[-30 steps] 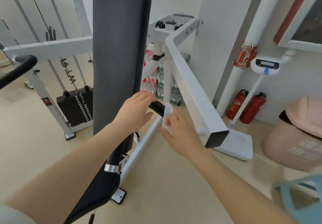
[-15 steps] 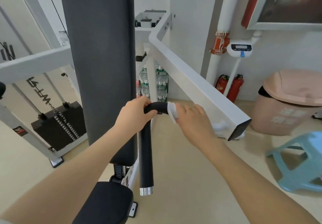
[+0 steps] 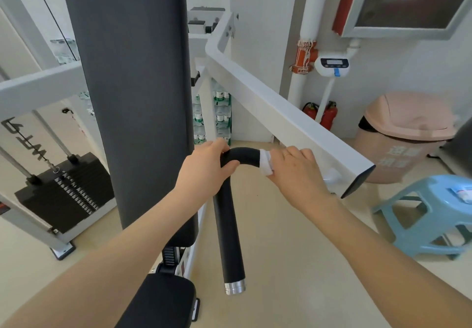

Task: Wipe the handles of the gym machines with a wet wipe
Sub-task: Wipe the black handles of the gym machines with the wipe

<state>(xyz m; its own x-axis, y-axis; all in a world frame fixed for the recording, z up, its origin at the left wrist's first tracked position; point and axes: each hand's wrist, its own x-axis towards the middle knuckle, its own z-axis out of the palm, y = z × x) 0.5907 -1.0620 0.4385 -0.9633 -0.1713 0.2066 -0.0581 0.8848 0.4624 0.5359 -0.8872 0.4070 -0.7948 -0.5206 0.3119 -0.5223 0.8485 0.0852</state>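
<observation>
Head view, handle [image 3: 229, 228] upright, bending rightward

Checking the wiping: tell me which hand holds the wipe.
The right hand pinches the white wipe against the handle; the left hand grips the handle's bend bare.

Two bare hands on a bent black foam handle [image 3: 229, 215] of a white gym machine. Left hand [image 3: 207, 172] grips the bend; right hand [image 3: 296, 172] wraps a white wet wipe [image 3: 266, 163] round the handle's upper end. Tall black backrest pad [image 3: 132, 85] at left, weight stack [image 3: 63, 187] behind. At right: pink bin [image 3: 403, 136], blue stool [image 3: 434, 215], red extinguishers [image 3: 328, 115] w/ white pipe.
</observation>
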